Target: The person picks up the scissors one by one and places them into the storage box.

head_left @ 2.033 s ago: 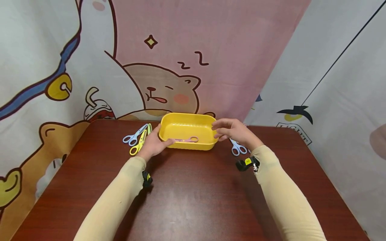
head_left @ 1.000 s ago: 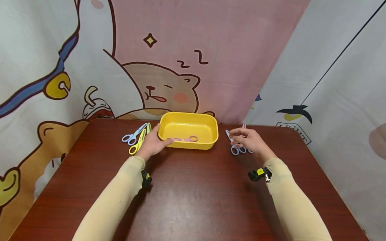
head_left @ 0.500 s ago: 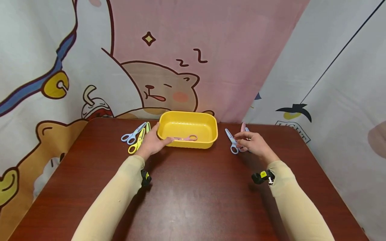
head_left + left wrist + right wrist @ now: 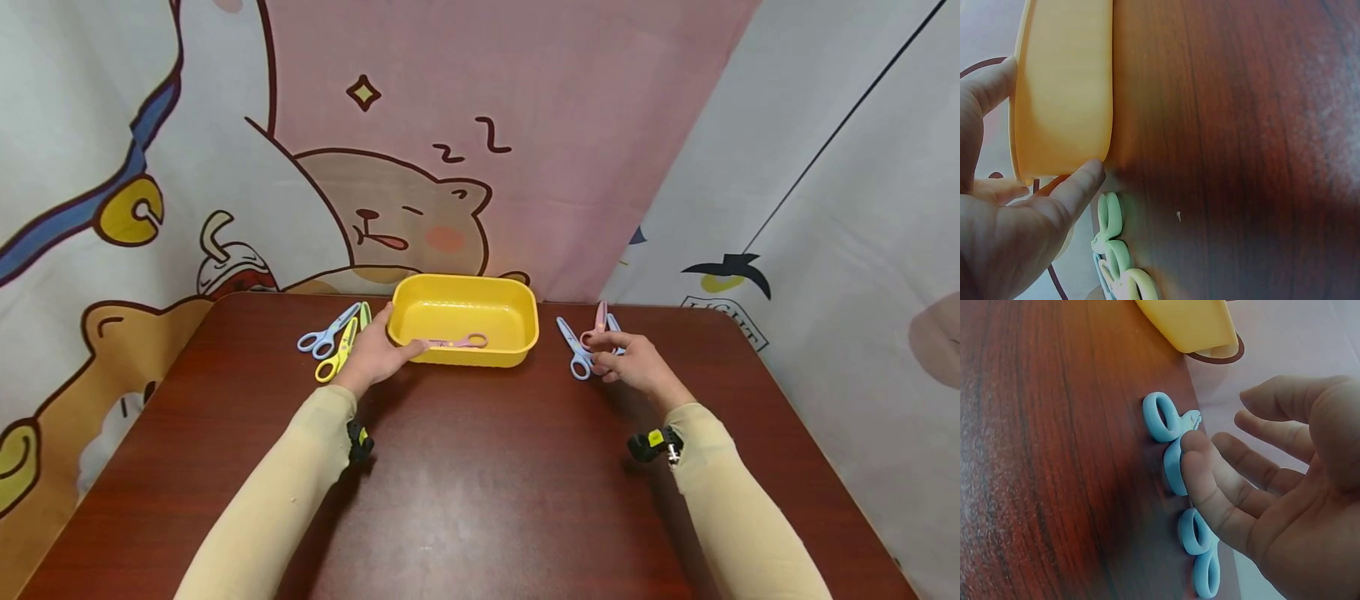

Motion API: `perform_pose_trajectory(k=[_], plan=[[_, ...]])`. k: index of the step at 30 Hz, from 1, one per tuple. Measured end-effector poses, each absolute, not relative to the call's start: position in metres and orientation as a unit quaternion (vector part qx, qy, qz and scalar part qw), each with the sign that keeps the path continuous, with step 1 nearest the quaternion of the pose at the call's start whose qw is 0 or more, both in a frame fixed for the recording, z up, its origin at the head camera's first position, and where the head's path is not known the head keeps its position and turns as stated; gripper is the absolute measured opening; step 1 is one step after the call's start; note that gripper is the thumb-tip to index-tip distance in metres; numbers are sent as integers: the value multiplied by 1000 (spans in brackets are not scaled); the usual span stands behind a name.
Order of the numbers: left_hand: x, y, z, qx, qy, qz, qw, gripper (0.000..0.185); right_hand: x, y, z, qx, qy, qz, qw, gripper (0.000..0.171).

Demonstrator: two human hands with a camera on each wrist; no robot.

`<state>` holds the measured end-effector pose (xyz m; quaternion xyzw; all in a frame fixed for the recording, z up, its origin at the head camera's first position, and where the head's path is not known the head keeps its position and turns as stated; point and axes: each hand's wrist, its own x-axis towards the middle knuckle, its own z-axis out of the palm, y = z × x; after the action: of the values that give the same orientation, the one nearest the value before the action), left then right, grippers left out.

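A yellow tray stands at the table's far middle with pink scissors lying inside. My left hand holds the tray's left end, thumb on the near corner and a finger on the far side of the yellow tray. My right hand rests to the right of the tray over a small pile of scissors. In the right wrist view its relaxed fingers touch the handles of blue scissors. Blue scissors and pink scissors stick out beyond the hand.
Left of the tray lie blue scissors, yellow scissors and green scissors, the green handles close to my left hand. The brown table ends at a cartoon cloth backdrop.
My right hand left the tray's right end, moved right and came down onto the scissors pile. My left hand stayed on the tray.
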<state>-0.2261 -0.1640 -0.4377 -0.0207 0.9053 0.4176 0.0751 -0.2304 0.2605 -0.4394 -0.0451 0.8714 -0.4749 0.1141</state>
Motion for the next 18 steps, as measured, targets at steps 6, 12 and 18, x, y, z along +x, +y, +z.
perform_pose_trajectory(k=[6, 12, 18], plan=[[-227, -165, -439, -21, 905, 417, 79, 103, -231, 259, -444, -54, 887, -446, 106, 39], [-228, -165, -440, -21, 904, 419, 81, 103, -230, 258, -445, -55, 901, -419, 100, 39], [-229, -165, -441, -21, 906, 415, 82, 103, -230, 257, -446, -47, 912, -395, 102, 39]])
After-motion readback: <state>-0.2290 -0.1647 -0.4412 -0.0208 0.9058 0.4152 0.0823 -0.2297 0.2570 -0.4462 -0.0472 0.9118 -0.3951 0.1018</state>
